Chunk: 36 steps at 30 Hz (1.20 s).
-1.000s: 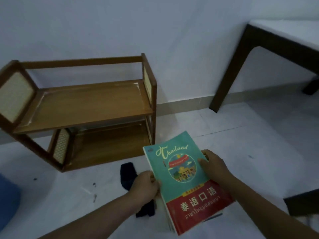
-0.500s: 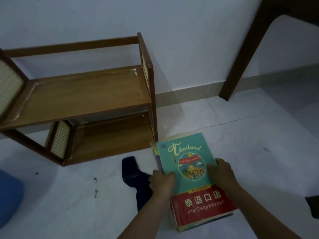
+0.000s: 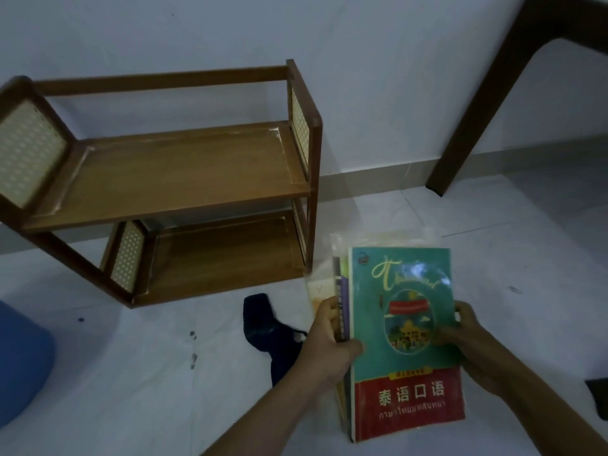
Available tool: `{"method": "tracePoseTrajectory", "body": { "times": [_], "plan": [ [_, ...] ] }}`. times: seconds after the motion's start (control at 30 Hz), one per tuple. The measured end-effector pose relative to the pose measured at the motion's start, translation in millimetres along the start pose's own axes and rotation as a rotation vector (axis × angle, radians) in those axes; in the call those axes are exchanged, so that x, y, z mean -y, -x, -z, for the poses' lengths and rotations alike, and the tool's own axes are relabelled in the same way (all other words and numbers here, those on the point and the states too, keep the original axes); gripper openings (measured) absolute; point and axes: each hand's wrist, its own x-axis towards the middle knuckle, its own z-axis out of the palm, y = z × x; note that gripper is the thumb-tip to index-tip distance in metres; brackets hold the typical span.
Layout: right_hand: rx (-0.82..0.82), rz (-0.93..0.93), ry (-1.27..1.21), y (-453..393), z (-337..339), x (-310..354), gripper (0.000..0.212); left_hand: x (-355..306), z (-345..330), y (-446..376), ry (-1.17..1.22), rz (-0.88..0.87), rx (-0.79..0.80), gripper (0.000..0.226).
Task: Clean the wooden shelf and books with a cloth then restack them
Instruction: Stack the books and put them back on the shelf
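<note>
Both shelf (image 3: 184, 172) tiers bare — each hand (image 3: 329, 343) grips the books (image 3: 404, 340).

Empty two-tier wooden shelf (image 3: 171, 172) against wall; teal-red book stack (image 3: 404, 340) and dark cloth (image 3: 263, 327) just beside it.

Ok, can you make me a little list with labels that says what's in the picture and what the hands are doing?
place: pale floor by a white wall
shelf: wooden shelf with two tiers, both bare
books: stack of books, teal and red book on top
left hand: left hand grips the stack's left edge
right hand: right hand grips the stack's right edge
cloth: dark cloth lying on the floor, left of the books, held by no hand
also there: dark table leg on the right, blue thing at the left edge
</note>
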Motion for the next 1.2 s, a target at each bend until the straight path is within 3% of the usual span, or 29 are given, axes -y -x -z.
{"method": "tracePoseTrajectory", "body": {
  "times": [0.07,0.1,0.2,0.27,0.4,0.53,0.63,0.73,0.87,1.03,1.13,1.2],
  "plan": [
    [0.080,0.089,-0.068,17.4,3.9,12.6,0.106,-18.9,9.8,12.1,-0.076,-0.068,0.115,0.055],
    [0.117,0.152,-0.061,27.8,2.0,20.3,0.103,-29.5,16.4,18.9,-0.134,-0.109,0.157,0.057],
    [0.236,0.291,0.040,61.3,-28.1,46.5,0.066,-63.3,47.2,46.4,-0.335,-0.221,0.182,0.064],
    [0.278,0.381,0.111,76.2,-61.8,63.9,0.050,-78.1,77.3,69.5,-0.404,-0.288,0.127,0.069],
    [0.326,0.472,0.255,81.1,-144.8,76.8,0.048,-80.0,143.2,123.9,-0.456,-0.395,-0.076,0.073],
    [0.365,0.480,0.382,71.5,-209.2,45.8,0.045,-53.5,186.9,162.3,-0.413,-0.431,-0.290,0.069],
    [0.416,0.499,0.383,71.3,-241.0,15.7,0.038,-19.8,204.3,180.0,-0.355,-0.404,-0.362,0.068],
    [0.359,0.491,0.419,69.5,-255.3,-0.9,0.036,11.0,213.6,179.7,-0.361,-0.340,-0.469,0.075],
    [0.339,0.470,0.497,59.4,-260.9,-19.9,0.028,36.8,220.6,167.6,-0.402,-0.282,-0.614,0.063],
    [0.379,0.522,0.609,44.5,-253.9,-22.6,0.024,37.8,229.9,163.8,-0.317,-0.214,-0.594,0.060],
    [0.389,0.551,0.712,38.3,-249.1,-29.1,0.016,12.1,230.0,175.2,-0.256,-0.264,-0.606,0.091],
    [0.382,0.566,0.734,36.2,-250.0,-31.2,0.019,-22.0,223.9,185.8,-0.455,-0.349,-0.671,0.105]
  ]
}}
